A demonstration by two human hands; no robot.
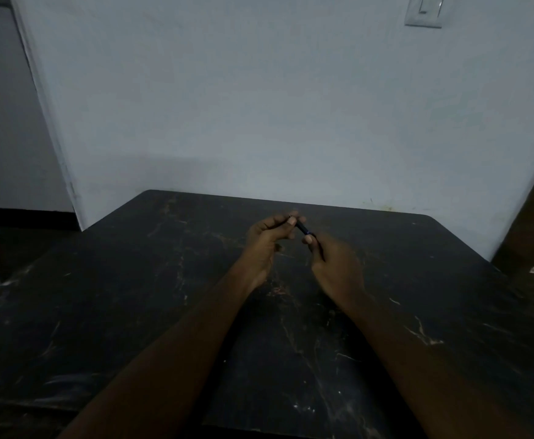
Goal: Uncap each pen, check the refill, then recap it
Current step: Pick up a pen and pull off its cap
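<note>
Mid-frame above the dark table [132,280], the left hand [267,240] and right hand [335,267] each pinch one end of a dark pen [303,230], apparently uncapping or recapping it, which next calls for a straight pull or push along its length.

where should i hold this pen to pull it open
By its two ends, one from each side: the pen lies slanted between the left hand and right hand, only its middle bare. Which end holds the cap is too dark to tell.
</note>
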